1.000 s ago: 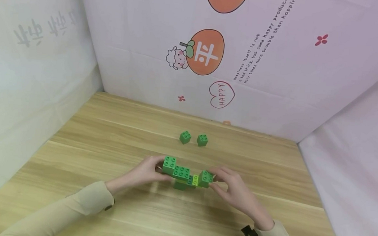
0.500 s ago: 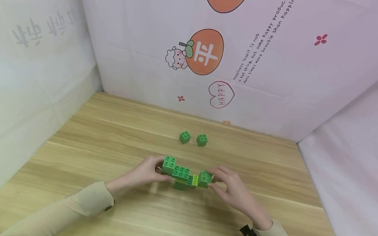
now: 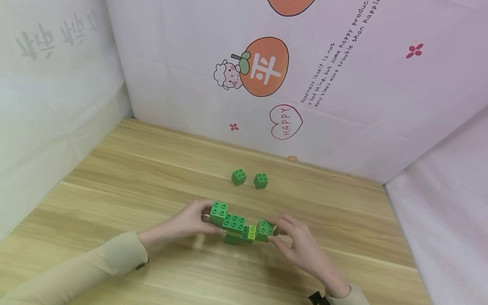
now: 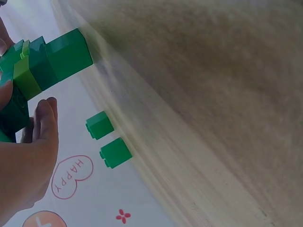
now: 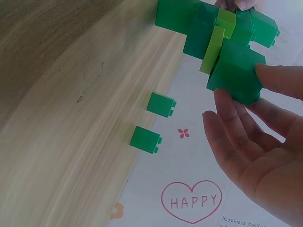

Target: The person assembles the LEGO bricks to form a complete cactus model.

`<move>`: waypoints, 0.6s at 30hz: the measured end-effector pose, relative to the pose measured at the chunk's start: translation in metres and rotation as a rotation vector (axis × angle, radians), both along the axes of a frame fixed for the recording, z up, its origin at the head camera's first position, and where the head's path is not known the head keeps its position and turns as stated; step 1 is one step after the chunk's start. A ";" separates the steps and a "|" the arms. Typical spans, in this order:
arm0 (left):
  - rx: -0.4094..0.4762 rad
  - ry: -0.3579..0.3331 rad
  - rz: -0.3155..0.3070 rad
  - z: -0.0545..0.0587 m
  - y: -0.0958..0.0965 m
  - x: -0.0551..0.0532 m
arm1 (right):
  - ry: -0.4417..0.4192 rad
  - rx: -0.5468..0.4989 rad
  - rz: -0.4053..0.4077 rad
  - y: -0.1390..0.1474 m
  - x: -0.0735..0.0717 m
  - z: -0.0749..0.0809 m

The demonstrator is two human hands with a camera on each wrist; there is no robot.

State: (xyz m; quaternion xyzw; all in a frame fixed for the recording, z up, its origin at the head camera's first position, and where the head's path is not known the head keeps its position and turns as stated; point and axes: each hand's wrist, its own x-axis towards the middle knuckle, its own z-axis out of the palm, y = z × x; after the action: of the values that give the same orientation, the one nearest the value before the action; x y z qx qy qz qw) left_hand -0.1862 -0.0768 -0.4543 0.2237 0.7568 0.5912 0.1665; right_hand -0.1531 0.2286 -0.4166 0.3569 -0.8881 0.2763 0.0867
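A built piece of toy building bricks [image 3: 234, 223], green and dark green with lime layers, stands in the middle of the head view. At its left end my left hand [image 3: 187, 221] grips the raised green brick [image 3: 218, 212] between thumb and fingers. On the other end, my right hand [image 3: 301, 242] pinches a square green brick [image 5: 236, 71] by its sides. That brick sits slightly askew against the lime brick [image 5: 213, 48] in the right wrist view. Below the dark green layer, a green brick [image 4: 69, 54] forms the base of the piece.
Two loose square green bricks, one on the left [image 3: 238, 177] and one on the right [image 3: 261, 181], rest on the wooden table [image 3: 169, 283] beyond the hands. White printed cloth [image 3: 180, 92] walls the table at the back and both sides.
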 end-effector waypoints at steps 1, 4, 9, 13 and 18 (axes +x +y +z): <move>0.000 -0.002 -0.003 0.000 0.000 0.000 | -0.007 0.001 -0.006 0.000 0.000 0.000; 0.002 -0.005 -0.008 0.000 0.000 -0.001 | -0.018 0.001 -0.016 0.000 0.000 0.000; -0.031 0.030 -0.010 -0.002 0.002 -0.001 | -0.020 -0.007 -0.019 -0.001 0.001 -0.001; -0.072 0.055 0.006 -0.006 0.004 0.000 | -0.029 0.000 -0.027 -0.002 0.002 -0.001; -0.072 0.059 0.030 -0.010 0.007 -0.001 | -0.037 0.014 -0.035 -0.003 0.003 0.000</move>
State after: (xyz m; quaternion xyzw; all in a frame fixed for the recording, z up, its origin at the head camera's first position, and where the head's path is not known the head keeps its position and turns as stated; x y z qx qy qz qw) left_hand -0.1873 -0.0694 -0.4648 0.2233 0.7855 0.5591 0.1432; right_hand -0.1502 0.2254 -0.4165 0.3365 -0.8976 0.2752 0.0727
